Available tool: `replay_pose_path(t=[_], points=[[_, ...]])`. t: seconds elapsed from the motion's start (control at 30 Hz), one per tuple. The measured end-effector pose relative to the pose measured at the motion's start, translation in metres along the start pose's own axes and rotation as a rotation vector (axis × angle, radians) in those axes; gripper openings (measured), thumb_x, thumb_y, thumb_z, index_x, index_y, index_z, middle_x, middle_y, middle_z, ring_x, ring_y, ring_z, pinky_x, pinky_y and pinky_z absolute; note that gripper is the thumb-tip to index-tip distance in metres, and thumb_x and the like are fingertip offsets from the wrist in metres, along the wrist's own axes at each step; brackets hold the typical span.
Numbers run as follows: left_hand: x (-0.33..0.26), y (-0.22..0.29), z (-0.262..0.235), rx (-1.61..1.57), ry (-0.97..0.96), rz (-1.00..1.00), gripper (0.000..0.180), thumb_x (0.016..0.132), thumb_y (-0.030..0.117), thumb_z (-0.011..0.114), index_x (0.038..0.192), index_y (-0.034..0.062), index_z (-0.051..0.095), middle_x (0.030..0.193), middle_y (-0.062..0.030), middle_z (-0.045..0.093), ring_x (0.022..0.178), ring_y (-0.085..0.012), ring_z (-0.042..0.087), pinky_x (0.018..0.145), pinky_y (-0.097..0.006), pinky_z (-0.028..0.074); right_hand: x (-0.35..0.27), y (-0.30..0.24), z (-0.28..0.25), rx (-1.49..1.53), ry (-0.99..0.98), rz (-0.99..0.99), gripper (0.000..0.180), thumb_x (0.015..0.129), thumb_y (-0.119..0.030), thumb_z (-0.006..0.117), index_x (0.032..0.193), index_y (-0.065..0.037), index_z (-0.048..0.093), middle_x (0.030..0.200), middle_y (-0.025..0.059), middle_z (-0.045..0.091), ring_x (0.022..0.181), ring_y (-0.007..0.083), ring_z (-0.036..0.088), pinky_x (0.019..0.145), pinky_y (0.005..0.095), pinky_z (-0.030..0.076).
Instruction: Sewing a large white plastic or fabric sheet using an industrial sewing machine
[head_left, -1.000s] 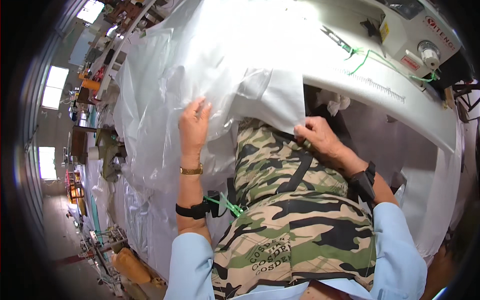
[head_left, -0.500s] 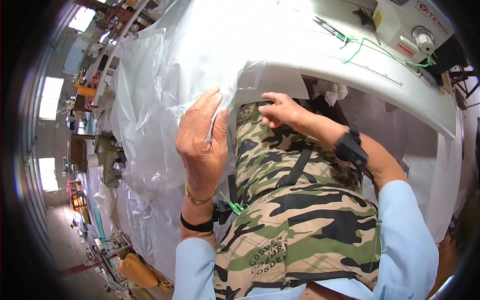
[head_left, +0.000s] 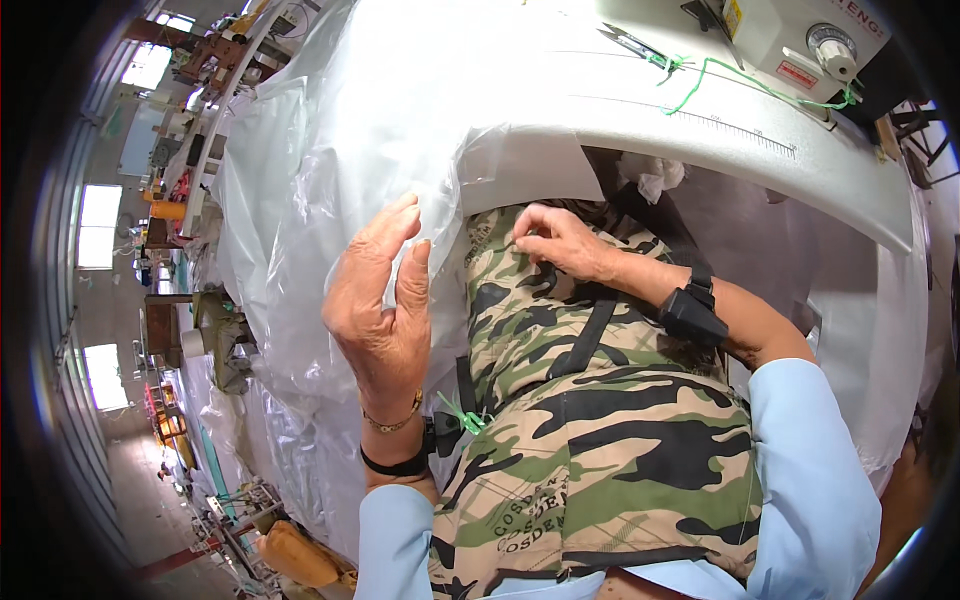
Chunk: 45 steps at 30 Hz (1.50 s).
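Note:
My left hand [head_left: 375,295] is raised over the translucent plastic sheeting [head_left: 290,230], its fingers stretched up and the thumb apart. Nothing lies in its grasp. My right hand [head_left: 568,243] hovers at the upper part of the camouflage apron [head_left: 640,420] over my lap, near the table's front edge. Its fingers are curled in toward the thumb, and I see nothing between them. The plastic sheeting spreads over the white table [head_left: 640,85] and hangs down at my left.
A sewing machine head [head_left: 820,45] stands at the far right. Thread snips [head_left: 640,47] lie on the table beside a green cord [head_left: 715,65]. A crumpled white wad [head_left: 652,175] sits below the table edge. Workshop clutter and an orange-brown bundle [head_left: 297,553] are at the left.
My left hand has shifted left and slightly down, off the edge of the sheeting. The right hand's fingers have curled in, and that hand has lowered a little.

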<state>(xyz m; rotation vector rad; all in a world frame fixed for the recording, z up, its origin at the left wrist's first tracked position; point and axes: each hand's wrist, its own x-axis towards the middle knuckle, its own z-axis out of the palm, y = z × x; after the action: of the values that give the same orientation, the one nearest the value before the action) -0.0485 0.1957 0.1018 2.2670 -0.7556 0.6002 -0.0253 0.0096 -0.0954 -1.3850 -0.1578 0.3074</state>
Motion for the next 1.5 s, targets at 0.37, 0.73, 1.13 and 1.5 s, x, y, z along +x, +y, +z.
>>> replay_pose_path(t=[0.37,0.73,1.13,1.5], points=[[0.009,0.026,0.027,-0.233,-0.116,-0.092,0.027,0.095,-0.002,0.058,0.120,-0.0020,0.067,0.110,-0.0141,0.070,0.093,-0.0178,0.069,0.085,-0.030,0.052,0.085,0.013,0.018,0.431,-0.030,0.037,0.025,0.091,-0.019,0.067,0.109,-0.003,0.066,0.082,0.0013,0.064,0.065,0.0076,0.058,0.061,0.0231,0.050],[-0.013,-0.068,0.047,0.472,-0.603,0.235,0.044,0.086,0.013,0.070,0.127,0.0061,0.057,0.138,-0.0118,0.055,0.115,-0.0277,0.059,0.090,-0.041,0.050,-0.015,0.013,-0.010,-0.227,0.054,-0.282,0.025,0.089,-0.025,0.068,0.088,0.000,0.065,0.107,0.0105,0.065,0.095,0.0161,0.059,0.081,0.0332,0.048],[-0.050,-0.070,-0.004,0.639,-0.852,-0.068,0.030,0.089,0.019,0.068,0.115,0.0055,0.061,0.088,-0.0116,0.066,0.079,-0.0329,0.066,0.069,-0.042,0.053,-0.040,-0.036,-0.002,0.220,-0.147,-0.061,0.017,0.102,-0.017,0.052,0.095,-0.002,0.056,0.095,0.0058,0.069,0.096,0.0119,0.065,0.089,0.0289,0.049],[-0.013,-0.013,0.036,-0.151,-0.512,-0.015,0.048,0.081,0.000,0.073,0.127,0.0028,0.060,0.127,-0.0139,0.064,0.076,-0.0235,0.067,0.067,-0.032,0.055,-0.045,-0.071,-0.009,-0.382,0.094,-0.448,0.027,0.098,-0.022,0.058,0.090,0.004,0.062,0.081,0.0012,0.058,0.072,0.0108,0.049,0.064,0.0277,0.042]])
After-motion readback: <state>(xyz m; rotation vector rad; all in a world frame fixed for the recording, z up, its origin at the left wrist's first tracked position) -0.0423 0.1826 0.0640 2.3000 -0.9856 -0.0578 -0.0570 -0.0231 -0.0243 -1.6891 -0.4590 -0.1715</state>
